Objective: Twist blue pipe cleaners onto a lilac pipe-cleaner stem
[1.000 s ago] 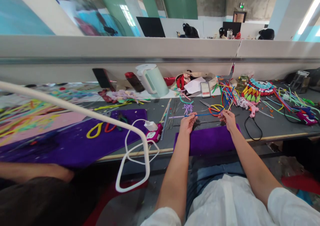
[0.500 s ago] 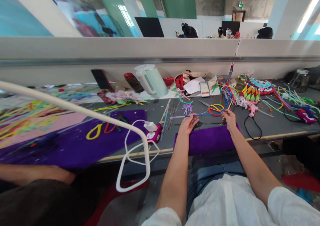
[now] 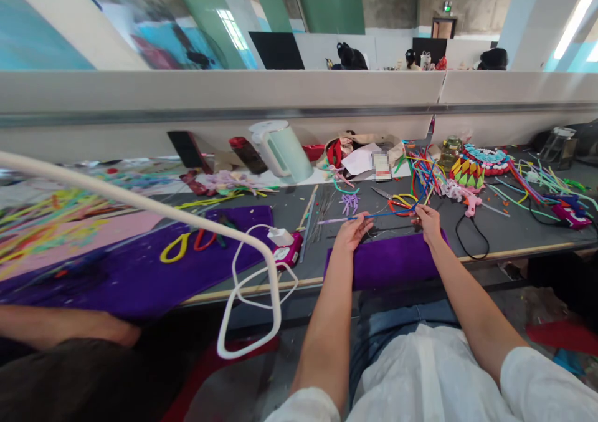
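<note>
Purple roll (image 3: 387, 267) straddles table edge (image 3: 514, 252); bare tabletop (image 3: 518, 232) rightward. At roll's far side, left hand (image 3: 352, 230) and right hand (image 3: 428, 223) pinch blue stem (image 3: 390, 214), forearms (image 3: 332, 310) extended.

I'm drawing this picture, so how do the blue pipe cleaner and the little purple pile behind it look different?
The blue pipe cleaner is one long strand, but the little purple pile is many short bits. The blue pipe cleaner is held by the left hand and right hand; the little purple pile lies on the grey table. Both look thin-stranded.
</note>
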Demonstrator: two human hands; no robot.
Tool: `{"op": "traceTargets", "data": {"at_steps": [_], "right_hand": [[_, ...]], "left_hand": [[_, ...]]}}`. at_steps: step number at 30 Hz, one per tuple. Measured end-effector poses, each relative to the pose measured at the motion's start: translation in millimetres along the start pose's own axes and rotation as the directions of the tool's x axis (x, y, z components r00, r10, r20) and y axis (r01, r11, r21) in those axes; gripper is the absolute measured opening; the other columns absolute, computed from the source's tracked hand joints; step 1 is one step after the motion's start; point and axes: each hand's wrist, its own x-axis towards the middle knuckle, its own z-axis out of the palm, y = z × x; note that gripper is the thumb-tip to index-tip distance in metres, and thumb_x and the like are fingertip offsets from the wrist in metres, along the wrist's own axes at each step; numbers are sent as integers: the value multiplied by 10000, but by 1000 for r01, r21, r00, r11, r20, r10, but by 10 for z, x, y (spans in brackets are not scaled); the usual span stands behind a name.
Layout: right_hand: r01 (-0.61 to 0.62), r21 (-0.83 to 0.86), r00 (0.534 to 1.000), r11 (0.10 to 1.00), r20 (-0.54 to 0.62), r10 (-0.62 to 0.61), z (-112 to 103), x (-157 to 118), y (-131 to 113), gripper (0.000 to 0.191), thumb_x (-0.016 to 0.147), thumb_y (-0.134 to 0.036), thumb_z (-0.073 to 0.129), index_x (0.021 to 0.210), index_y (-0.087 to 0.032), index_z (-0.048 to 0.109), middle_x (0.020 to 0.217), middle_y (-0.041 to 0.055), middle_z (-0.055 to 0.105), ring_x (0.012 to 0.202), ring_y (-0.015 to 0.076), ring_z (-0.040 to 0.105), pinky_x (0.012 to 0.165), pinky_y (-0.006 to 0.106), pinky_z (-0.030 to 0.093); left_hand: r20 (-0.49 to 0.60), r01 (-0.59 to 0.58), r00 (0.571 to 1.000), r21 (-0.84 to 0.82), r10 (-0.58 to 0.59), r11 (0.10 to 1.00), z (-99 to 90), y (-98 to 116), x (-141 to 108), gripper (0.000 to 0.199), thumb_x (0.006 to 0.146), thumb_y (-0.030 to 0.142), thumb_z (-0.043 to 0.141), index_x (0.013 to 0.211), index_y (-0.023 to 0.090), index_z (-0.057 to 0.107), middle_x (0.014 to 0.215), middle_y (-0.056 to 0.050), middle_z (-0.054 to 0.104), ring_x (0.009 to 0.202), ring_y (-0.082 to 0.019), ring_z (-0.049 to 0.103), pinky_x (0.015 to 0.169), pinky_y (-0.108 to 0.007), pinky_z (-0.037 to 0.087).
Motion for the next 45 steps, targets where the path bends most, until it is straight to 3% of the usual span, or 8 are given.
{"op": "traceTargets", "data": {"at_steps": [9,22,27,34,45], "right_hand": [[37,37,992,999,120,-41,6,-38,-19,283,629,-281,677,885,-161,673,861,25,684,728,149,641,638,277,565],[25,70,991,997,133,-34,37,-64,-54,268,644,-235,669,901,-167,632,816,26,671,747,161,655,691,328,577],[12,74,989,997,147,-23,22,-59,-38,270,620,-263,720,858,-168,635,717,1,647,689,156,654,666,317,581],[-38,21,985,999,168,34,28,-95,-85,328,618,-349,735,868,-162,636,739,41,687,641,153,652,584,274,554],[-61,-82,985,995,157,73,53,-122,-127,345,594,-308,705,895,-160,624,641,4,660,497,109,580,468,219,478]], "left_hand": [[24,-5,1000,-2,5,1000,-9,-9,10,98,784,123,603,850,82,663,837,-85,697,774,-135,653,814,-294,516],[-39,-38,999,-38,36,999,-21,-16,48,96,810,84,554,812,71,649,861,-110,701,699,-104,652,791,-249,525],[-81,-29,996,-75,23,997,1,5,40,135,833,69,513,803,71,645,854,-103,699,684,-95,652,773,-225,529],[-102,-24,995,-96,15,995,17,21,20,148,845,74,498,801,81,639,847,-92,700,708,-98,657,790,-223,527],[-106,-16,994,-116,4,993,-3,1,51,122,839,81,513,841,87,635,855,-97,699,733,-107,662,828,-244,516]]}}
